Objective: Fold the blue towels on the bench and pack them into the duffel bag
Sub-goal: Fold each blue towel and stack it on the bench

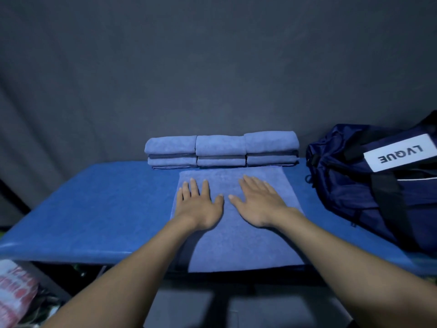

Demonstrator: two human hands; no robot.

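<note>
Blue towel [236, 233] is spread flat on the tabletop [94, 209], pressed by left hand [201, 204] and right hand [262, 204], fingers straight and apart; folded towels [221, 149] are stacked behind, duffel bag [378, 185] at right.

A blue towel [236, 235] lies spread flat on the bench [94, 209]. The left hand [201, 204] and right hand [260, 204] press on it, fingers straight. Beyond the towel sit folded towels [221, 149] in three stacks; right of it, the duffel bag [378, 185].
</note>
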